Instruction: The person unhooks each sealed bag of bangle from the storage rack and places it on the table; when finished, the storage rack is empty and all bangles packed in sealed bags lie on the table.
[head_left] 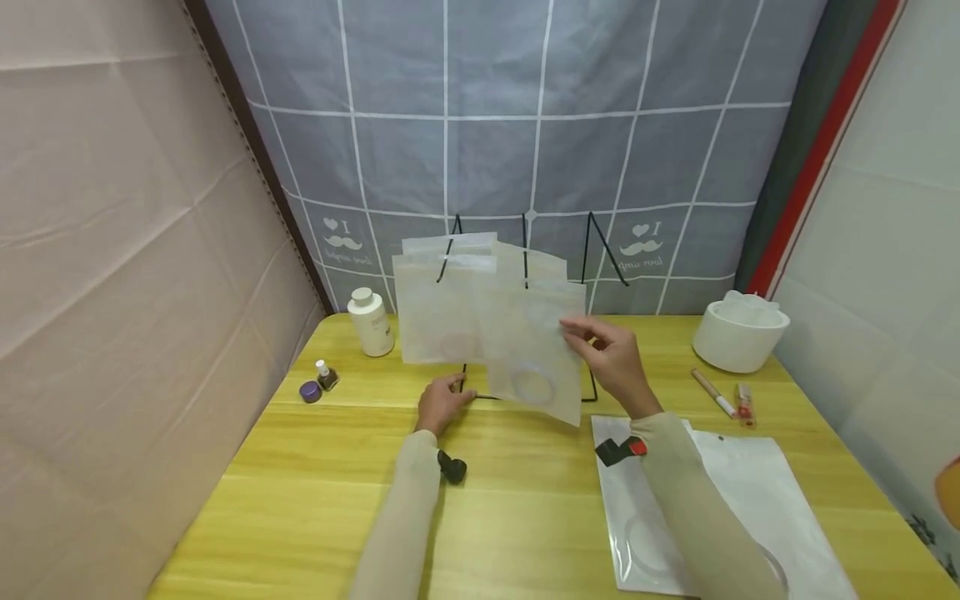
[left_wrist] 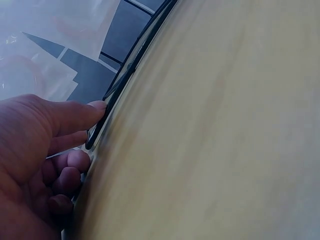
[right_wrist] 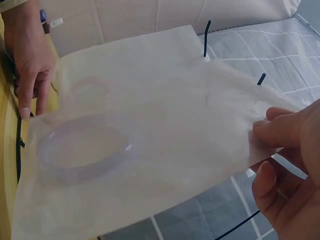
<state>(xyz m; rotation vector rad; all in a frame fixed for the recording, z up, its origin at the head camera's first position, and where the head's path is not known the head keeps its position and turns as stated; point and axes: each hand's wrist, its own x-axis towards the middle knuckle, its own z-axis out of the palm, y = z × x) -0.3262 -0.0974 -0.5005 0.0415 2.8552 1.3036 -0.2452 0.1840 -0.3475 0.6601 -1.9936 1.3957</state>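
A black wire display rack stands at the back of the table, several translucent bags hanging from its prongs. My left hand is low at its front left corner, thumb and finger pinching the base wire. With thumb and fingertips, my right hand pinches the right edge of the front bag. A pale purple bangle shows through this bag's lower part. Another bag, with a faint pinkish ring inside, hangs to its left. The rear bags are partly hidden.
At the back left stand a white bottle, a small dark bottle and a purple lid. On the right are a white round container, a marker, a small red-and-clear item and flat white bags under my right forearm.
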